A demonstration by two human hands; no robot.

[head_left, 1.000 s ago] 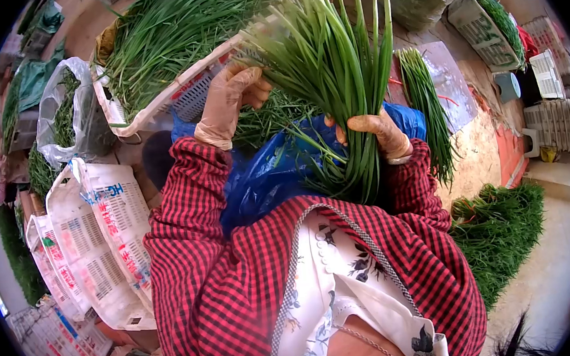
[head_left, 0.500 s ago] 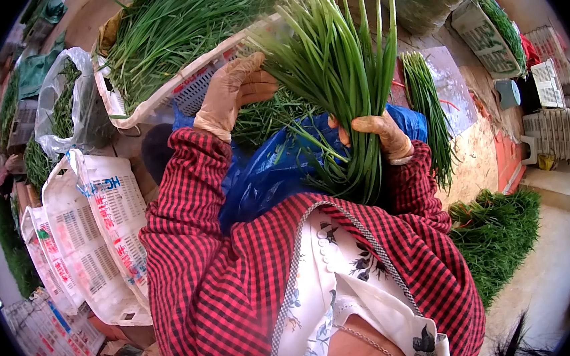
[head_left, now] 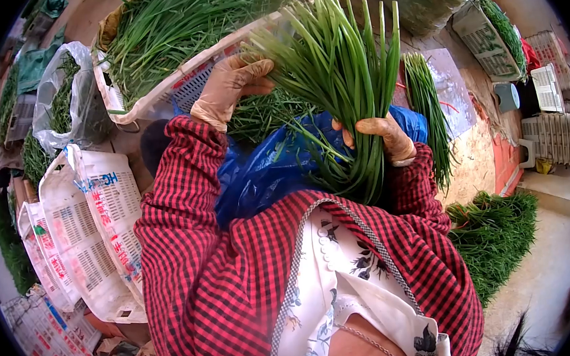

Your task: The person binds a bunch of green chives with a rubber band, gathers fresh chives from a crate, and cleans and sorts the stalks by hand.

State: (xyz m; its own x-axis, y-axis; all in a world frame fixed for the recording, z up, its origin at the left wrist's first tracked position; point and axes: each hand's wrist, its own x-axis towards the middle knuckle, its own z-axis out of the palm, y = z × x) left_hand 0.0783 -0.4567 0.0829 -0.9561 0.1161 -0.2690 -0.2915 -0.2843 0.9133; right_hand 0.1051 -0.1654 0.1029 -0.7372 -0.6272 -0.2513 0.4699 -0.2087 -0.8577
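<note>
My right hand (head_left: pixel 386 135), in a thin glove, is wrapped round the lower part of a bunch of long green stalks (head_left: pixel 350 72), pale ends up. At the bunch's left edge, my left hand (head_left: pixel 234 87), also gloved, has its fingertips pressed together near the pale stalk ends; what they pinch is too small to make out. Blue plastic (head_left: pixel 264 173) covers the lap, with loose green leaves (head_left: pixel 267 116) on it. A second bunch (head_left: pixel 429 116) lies just right of my right hand.
A white crate (head_left: pixel 177 79) heaped with green stalks stands ahead on the left. Empty white crates (head_left: pixel 78 228) lean at the left, beside a clear plastic bag (head_left: pixel 57 95). A pile of green bundles (head_left: pixel 497 241) lies at the right, near stacked crates (head_left: pixel 553 140).
My left hand moved off to the left, then came back up to the stalks with its fingers closed. The view has shifted slightly. My right hand keeps hold of the bunch.
</note>
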